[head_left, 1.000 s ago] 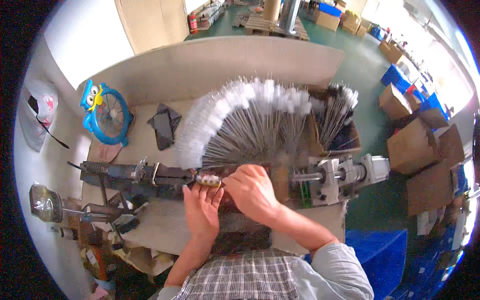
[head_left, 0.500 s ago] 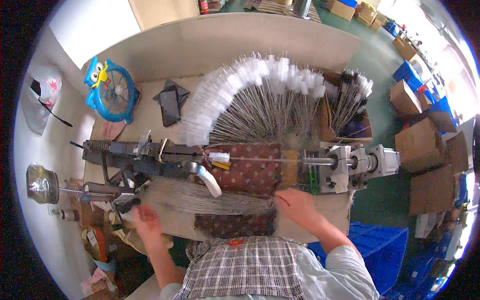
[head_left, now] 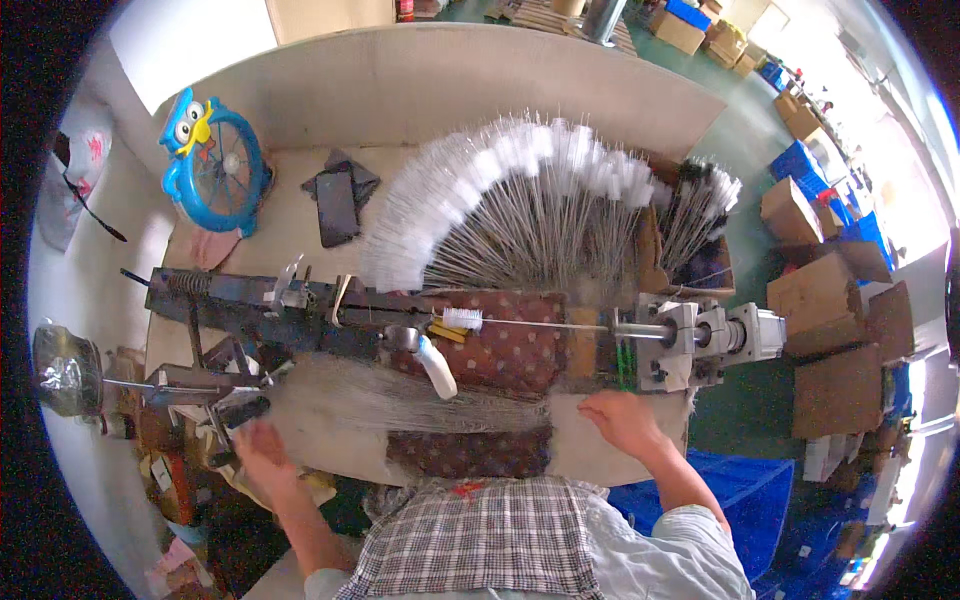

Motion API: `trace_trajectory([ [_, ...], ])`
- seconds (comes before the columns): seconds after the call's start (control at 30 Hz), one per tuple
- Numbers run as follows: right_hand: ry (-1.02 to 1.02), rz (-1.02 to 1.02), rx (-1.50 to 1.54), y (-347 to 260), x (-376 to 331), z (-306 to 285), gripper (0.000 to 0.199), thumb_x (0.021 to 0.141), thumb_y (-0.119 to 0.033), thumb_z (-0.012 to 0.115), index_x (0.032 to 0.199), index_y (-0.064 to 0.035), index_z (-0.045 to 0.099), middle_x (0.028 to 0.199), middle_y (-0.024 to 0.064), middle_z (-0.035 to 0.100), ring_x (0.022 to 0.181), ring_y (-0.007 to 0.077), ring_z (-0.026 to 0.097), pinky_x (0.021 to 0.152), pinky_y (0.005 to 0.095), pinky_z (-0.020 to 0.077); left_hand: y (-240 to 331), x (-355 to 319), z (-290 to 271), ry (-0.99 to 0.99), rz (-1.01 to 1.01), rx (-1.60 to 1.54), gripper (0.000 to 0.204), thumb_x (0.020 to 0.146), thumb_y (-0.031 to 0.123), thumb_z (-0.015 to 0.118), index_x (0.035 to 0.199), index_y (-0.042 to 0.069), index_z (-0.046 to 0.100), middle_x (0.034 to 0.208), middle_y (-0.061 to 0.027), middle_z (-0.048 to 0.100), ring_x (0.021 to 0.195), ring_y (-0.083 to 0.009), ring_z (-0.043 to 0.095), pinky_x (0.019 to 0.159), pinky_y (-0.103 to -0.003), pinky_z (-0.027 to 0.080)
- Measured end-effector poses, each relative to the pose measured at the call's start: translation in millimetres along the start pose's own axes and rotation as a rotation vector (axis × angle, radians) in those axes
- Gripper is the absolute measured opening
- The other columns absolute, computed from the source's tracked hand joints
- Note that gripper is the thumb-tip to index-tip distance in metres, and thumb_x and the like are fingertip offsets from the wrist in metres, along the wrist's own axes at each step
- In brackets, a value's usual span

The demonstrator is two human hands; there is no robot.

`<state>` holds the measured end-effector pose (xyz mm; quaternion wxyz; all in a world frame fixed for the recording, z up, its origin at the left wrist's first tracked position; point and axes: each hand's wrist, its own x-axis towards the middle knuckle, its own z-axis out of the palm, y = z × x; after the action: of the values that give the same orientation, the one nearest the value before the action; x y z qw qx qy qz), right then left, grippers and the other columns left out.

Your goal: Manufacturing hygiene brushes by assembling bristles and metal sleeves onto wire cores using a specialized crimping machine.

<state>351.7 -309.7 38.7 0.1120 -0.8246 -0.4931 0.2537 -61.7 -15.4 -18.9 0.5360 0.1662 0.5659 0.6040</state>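
A small white-bristled tube brush (head_left: 461, 318) on a twisted wire lies level along the bench machine (head_left: 370, 303). Its wire runs right into the machine's metal spindle (head_left: 645, 331). My left hand (head_left: 266, 455) is beside the black part at the machine's lower left; motion blurs its fingers. My right hand (head_left: 628, 424), fingers curled together, rests over the front of the bench, right of a bundle of loose thin wires (head_left: 420, 395). Whether it holds a wire is hidden. A white curved handle (head_left: 437, 368) sticks out from the machine's middle, near neither hand.
Finished white brushes (head_left: 500, 170) stand fanned out behind the machine. A cardboard box (head_left: 690, 285) holds darker brushes. A blue toy-shaped fan (head_left: 212, 175) and a phone (head_left: 337, 208) are at the back left. A blue crate (head_left: 700, 500) sits below, at the right.
My left hand has moved left and slightly down. My right hand has drawn away to the right from the wire ends. The brush and white handle have shifted right along the machine.
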Motion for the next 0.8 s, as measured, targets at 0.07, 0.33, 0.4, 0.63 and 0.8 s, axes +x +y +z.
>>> trace_trajectory([
  [0.07,0.035,-0.057,0.003,1.3,3.1,0.6,0.019,0.084,-0.020,0.051,0.095,-0.0096,0.063,0.093,0.0135,0.062,0.089,0.0335,0.058,0.074,0.0460,0.0473,-39.6,10.2,-8.1,-0.208,-0.141,0.004,0.031,0.086,0.028,0.057,0.105,0.004,0.054,0.099,-0.0077,0.059,0.090,-0.0185,0.058,0.080,-0.032,0.049],
  [0.33,0.123,0.014,0.046,9.6,0.3,-3.8,0.019,0.083,-0.017,0.054,0.097,-0.0084,0.064,0.090,0.0136,0.062,0.086,0.0335,0.059,0.074,0.0412,0.0479,-69.6,-164.8,144.1,-0.778,-0.259,0.230,0.024,0.087,0.018,0.053,0.108,0.007,0.048,0.099,-0.0069,0.057,0.095,-0.0181,0.055,0.089,-0.037,0.044],
  [0.4,0.048,0.022,-0.054,6.8,-1.7,-8.8,0.019,0.083,-0.014,0.053,0.099,-0.0080,0.063,0.090,0.0135,0.061,0.085,0.0336,0.059,0.073,0.0419,0.0478,-78.1,-178.8,165.2,-0.778,-0.340,0.418,0.019,0.089,0.023,0.052,0.101,0.007,0.049,0.092,-0.0052,0.057,0.088,-0.0189,0.056,0.080,-0.037,0.047],
  [0.63,0.000,0.006,-0.054,1.8,-2.8,3.9,0.025,0.078,-0.003,0.049,0.102,-0.0067,0.055,0.102,0.0145,0.055,0.092,0.0328,0.059,0.071,0.0447,0.0507,34.1,-194.2,183.6,-0.759,-1.219,-0.627,0.036,0.093,0.043,0.042,0.089,0.010,0.054,0.057,0.0035,0.043,0.047,-0.0094,0.039,0.049,-0.027,0.036],
  [0.8,-0.059,0.154,-0.319,-32.4,-10.4,-54.6,0.023,0.075,0.000,0.053,0.098,-0.0037,0.058,0.090,0.0135,0.057,0.089,0.0314,0.057,0.070,0.0408,0.0495,27.9,-167.1,148.6,-0.835,-0.851,-0.295,0.045,0.094,0.045,0.036,0.093,0.005,0.054,0.054,0.0012,0.043,0.044,-0.0103,0.039,0.051,-0.026,0.041],
])
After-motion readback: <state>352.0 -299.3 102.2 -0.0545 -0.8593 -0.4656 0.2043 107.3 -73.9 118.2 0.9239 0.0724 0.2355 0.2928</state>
